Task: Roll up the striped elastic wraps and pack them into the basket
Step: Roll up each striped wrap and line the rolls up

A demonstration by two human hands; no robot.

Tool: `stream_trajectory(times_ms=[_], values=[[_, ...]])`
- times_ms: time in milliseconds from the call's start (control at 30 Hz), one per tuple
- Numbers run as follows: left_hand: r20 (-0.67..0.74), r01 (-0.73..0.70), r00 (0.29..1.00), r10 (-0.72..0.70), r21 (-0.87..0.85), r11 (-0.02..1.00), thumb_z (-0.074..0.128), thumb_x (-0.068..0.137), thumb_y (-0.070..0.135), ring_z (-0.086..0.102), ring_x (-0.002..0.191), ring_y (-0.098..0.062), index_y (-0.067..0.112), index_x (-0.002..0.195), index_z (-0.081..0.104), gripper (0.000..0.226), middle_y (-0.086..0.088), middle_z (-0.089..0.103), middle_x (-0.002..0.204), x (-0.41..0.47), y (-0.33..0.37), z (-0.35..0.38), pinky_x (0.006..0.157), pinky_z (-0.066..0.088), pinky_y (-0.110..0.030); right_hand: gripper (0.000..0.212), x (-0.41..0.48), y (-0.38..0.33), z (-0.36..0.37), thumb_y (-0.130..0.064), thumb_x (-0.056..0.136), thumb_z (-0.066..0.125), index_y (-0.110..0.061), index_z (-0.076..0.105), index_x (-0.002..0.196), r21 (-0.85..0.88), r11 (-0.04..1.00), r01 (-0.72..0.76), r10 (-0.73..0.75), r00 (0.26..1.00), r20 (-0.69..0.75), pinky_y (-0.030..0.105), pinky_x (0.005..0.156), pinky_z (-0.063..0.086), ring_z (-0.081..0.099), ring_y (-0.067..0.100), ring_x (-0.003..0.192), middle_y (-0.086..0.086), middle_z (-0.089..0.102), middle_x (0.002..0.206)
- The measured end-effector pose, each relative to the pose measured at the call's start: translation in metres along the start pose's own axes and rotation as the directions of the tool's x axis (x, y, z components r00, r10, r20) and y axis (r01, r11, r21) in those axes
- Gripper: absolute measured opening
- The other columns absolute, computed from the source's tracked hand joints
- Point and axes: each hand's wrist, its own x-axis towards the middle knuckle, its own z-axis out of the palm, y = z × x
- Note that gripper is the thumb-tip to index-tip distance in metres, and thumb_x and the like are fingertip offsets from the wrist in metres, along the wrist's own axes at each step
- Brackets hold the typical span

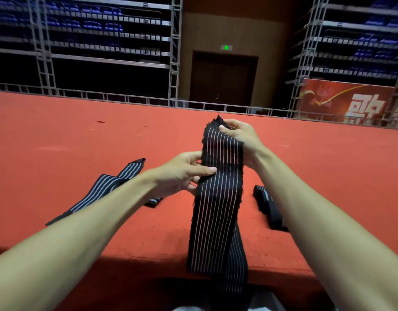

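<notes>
The right hand's fingertips (223,129) are pinched together on the frayed top end of a black elastic wrap with thin white lengthwise stripes (218,198), thumb in front and the other fingers curled behind the cloth. The left hand (184,173) clamps the same band lower down at its left edge, thumb laid flat across the face, fingers behind. Between the two grips the band stands nearly upright and fairly taut; below the left hand it hangs down over the front edge of the red carpeted platform (81,142).

To start the roll well, I judge the top end should be folded down tightly and squarely, edges aligned, with the left hand feeding the band under light tension.

A second striped wrap (108,187) lies flat at left; a loosely bunched black wrap (267,203) lies at right. No basket is visible.
</notes>
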Motion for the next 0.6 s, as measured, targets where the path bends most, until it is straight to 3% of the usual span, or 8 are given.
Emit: stream_trajectory(times_ms=[67,133,200,267,333,433,500,600], values=[[0.034,0.039,0.999,-0.038,-0.042,0.998,0.062,0.088,0.015,0.051,0.064,-0.013,0.007,0.125,0.054,0.039,-0.010,0.056,0.098,-0.007,-0.007,-0.004,0.047,0.045,-0.021,0.022,0.002,0.012,0.003,-0.012,0.099,0.050,-0.001,0.059,0.116,-0.123,0.991,-0.050,0.057,0.997,0.054,0.021,0.058,0.050,0.060,0.011,0.071,0.005,0.064,0.091],[0.003,0.093,0.996,-0.093,-0.031,0.995,0.059,0.091,0.014,0.052,0.056,-0.009,0.007,0.124,0.054,0.035,-0.002,0.061,0.085,-0.011,-0.019,-0.006,0.044,0.045,-0.020,0.023,0.006,0.029,0.006,-0.013,0.100,0.046,-0.002,0.057,0.117,-0.304,0.950,-0.074,0.101,0.992,0.076,0.027,0.065,0.045,0.056,0.015,0.077,0.007,0.061,0.094],[-0.044,0.162,0.986,-0.162,-0.006,0.987,0.054,0.095,0.010,0.050,0.049,-0.003,0.008,0.119,0.054,0.024,0.009,0.060,0.065,-0.012,-0.038,-0.009,0.044,0.045,-0.019,0.026,0.011,0.049,0.008,-0.006,0.098,0.040,-0.005,0.053,0.120,-0.455,0.886,-0.091,0.165,0.978,0.125,0.028,0.057,0.038,0.049,0.015,0.070,0.009,0.056,0.092],[-0.075,0.226,0.972,-0.224,0.020,0.974,0.053,0.096,0.010,0.054,0.057,-0.008,0.011,0.112,0.056,0.017,0.006,0.060,0.070,-0.012,-0.063,-0.016,0.051,0.048,-0.022,0.032,0.018,0.070,0.009,-0.001,0.093,0.039,-0.008,0.051,0.122,-0.573,0.818,-0.049,0.217,0.949,0.228,0.027,0.051,0.038,0.049,0.015,0.065,0.009,0.056,0.090],[-0.131,0.267,0.956,-0.262,0.023,0.963,0.056,0.095,0.012,0.054,0.074,-0.019,0.013,0.111,0.059,0.016,-0.003,0.059,0.088,-0.010,-0.088,-0.025,0.060,0.049,-0.029,0.035,0.029,0.093,0.008,0.000,0.091,0.048,-0.009,0.053,0.125,-0.691,0.721,0.063,0.205,0.932,0.299,0.033,0.066,0.050,0.059,0.020,0.079,0.012,0.063,0.102],[-0.302,0.304,0.912,-0.278,0.041,0.952,0.058,0.093,0.009,0.059,0.072,-0.014,0.012,0.106,0.061,0.013,-0.003,0.062,0.089,0.002,-0.123,-0.036,0.055,0.047,-0.024,0.035,0.051,0.121,0.007,-0.005,0.085,0.066,-0.010,0.062,0.119,-0.761,0.625,0.174,0.100,0.949,0.300,0.030,0.086,0.049,0.062,0.020,0.095,0.012,0.069,0.109],[-0.381,0.343,0.882,-0.276,0.117,0.932,0.061,0.090,0.006,0.056,0.068,-0.016,0.011,0.097,0.057,0.009,-0.007,0.059,0.086,0.015,-0.142,-0.043,0.048,0.040,-0.020,0.029,0.067,0.137,0.007,-0.009,0.081,0.072,-0.011,0.069,0.110,-0.764,0.619,0.181,0.053,0.961,0.270,0.020,0.079,0.048,0.061,0.014,0.087,0.007,0.071,0.099],[-0.411,0.368,0.879,-0.243,0.257,0.894,0.070,0.084,0.009,0.050,0.059,-0.020,0.015,0.095,0.048,0.025,-0.009,0.054,0.077,0.034,-0.170,-0.056,0.044,0.035,-0.024,0.024,0.087,0.163,0.007,-0.016,0.079,0.078,-0.009,0.072,0.101,-0.788,0.593,0.169,0.032,0.972,0.233,0.002,0.057,0.035,0.056,0.011,0.080,0.001,0.066,0.087]])
